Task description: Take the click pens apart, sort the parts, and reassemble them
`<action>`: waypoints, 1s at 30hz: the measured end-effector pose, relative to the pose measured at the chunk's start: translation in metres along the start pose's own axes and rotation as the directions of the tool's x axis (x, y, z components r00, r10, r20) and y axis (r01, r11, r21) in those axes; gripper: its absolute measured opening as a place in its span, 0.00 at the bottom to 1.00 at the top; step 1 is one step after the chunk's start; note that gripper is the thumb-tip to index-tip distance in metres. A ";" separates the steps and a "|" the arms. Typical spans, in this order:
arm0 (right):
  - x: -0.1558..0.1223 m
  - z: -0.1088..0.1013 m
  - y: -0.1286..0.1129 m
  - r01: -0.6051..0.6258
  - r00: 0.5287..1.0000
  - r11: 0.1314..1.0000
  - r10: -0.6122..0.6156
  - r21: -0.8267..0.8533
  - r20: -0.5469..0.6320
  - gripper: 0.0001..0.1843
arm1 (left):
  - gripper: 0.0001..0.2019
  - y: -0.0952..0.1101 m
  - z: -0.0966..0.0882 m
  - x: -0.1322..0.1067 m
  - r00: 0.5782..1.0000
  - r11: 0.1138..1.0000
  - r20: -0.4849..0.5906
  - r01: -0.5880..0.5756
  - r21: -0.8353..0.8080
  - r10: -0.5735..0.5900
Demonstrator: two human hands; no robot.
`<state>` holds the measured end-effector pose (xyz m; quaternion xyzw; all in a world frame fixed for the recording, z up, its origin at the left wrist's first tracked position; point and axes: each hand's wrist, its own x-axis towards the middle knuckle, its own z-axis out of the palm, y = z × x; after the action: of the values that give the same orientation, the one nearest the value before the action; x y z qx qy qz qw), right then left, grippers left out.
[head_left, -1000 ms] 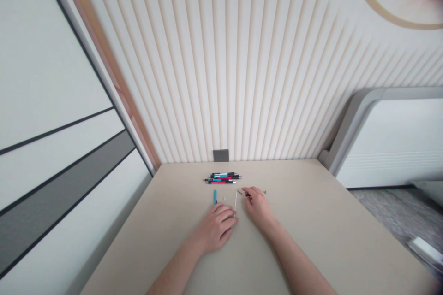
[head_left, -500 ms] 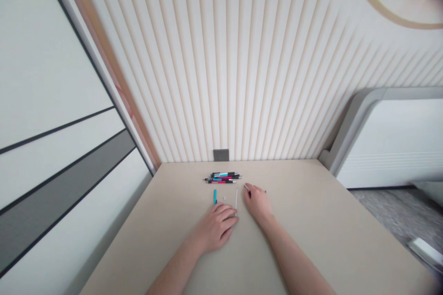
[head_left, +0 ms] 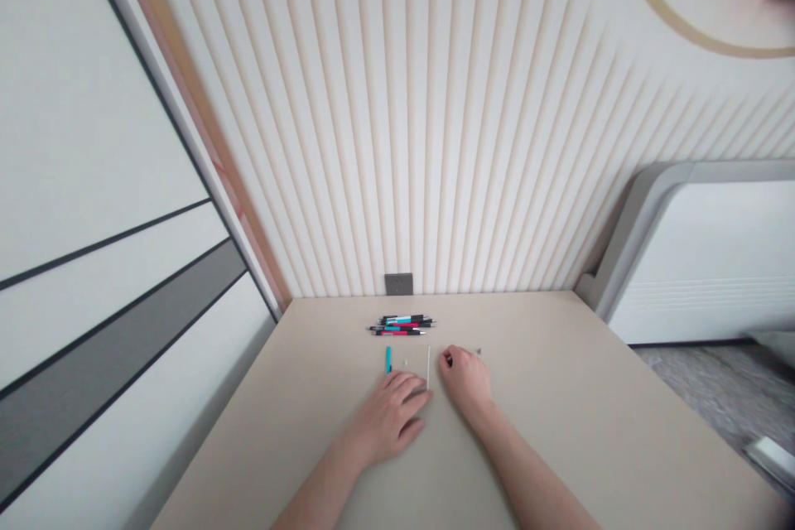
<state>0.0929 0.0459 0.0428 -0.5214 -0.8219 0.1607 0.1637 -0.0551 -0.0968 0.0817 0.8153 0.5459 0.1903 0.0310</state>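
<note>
Left hand [head_left: 388, 418]: released. Palm down, fingers spread flat on the desk, nothing gripped. Index fingertip just beside the lower end of the thin white tube [head_left: 428, 367]; contact unclear.

Right hand [head_left: 464, 378]: fingers loosely curled, resting on the desk. Small dark piece [head_left: 447, 358] sits at the fingertips. Can't tell if it's gripped or just beside them.

Thin white tube: lying on the desk between the two hands, long axis pointing toward the rear edge. Looks like a pen part; too thin to tell exactly.

Teal pen barrel [head_left: 388, 359]: lying alone on the desk, just ahead of the left hand, roughly parallel to the tube.

Small white bit [head_left: 405, 363]: on the desk between the teal barrel and the tube. Too small to identify.

Small grey part [head_left: 478, 351]: on the desk ahead of the right hand and to its right, not touching it.

Retractable pens [head_left: 401, 325]: tight pile of black, teal and red pens lying side by side, near the middle of the rear edge, well apart from both hands.

Desk [head_left: 559, 431]: beige top, rear edge against the slatted wall panel [head_left: 435, 141].

Wall plate [head_left: 398, 284]: grey, on the panel just above the rear edge.

Radiator cover [head_left: 701, 265]: white, past the right edge, above grey carpet [head_left: 714, 397].
</note>
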 end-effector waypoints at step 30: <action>0.005 -0.003 0.022 0.059 0.995 0.992 -0.068 0.109 0.077 0.11 | 0.24 -0.006 0.000 0.001 0.992 0.998 0.124 -0.044 0.033 0.040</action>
<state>0.1102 0.0594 0.0367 -0.4787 -0.8342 0.2198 0.1631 -0.0599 -0.0936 0.0801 0.8372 0.5290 0.1307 0.0460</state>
